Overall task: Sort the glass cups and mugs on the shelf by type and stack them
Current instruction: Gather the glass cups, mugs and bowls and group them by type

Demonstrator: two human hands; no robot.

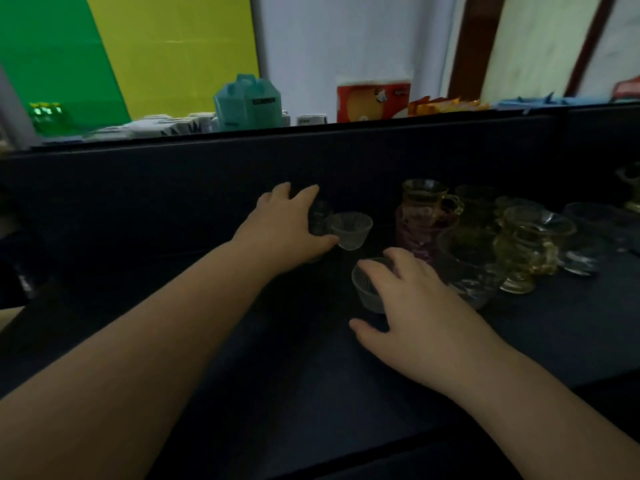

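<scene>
Here, on dark shelf (311, 358): left hand (280, 233), fingers curled round a small dark glass (320, 216), thumb against ribbed frosted cup (351, 230) just beside it. Right hand (415, 306), fingers spread and draped over rim of second ribbed frosted cup (367, 289), thumb off it, grip uncertain. Further right: cluster of amber mugs (526, 244) and clear glasses (585, 258), close together.

Left hand (282, 233) touches ribbed cup (351, 231); right hand (412, 306) grips second ribbed cup (369, 289) on dark shelf (277, 375).
</scene>
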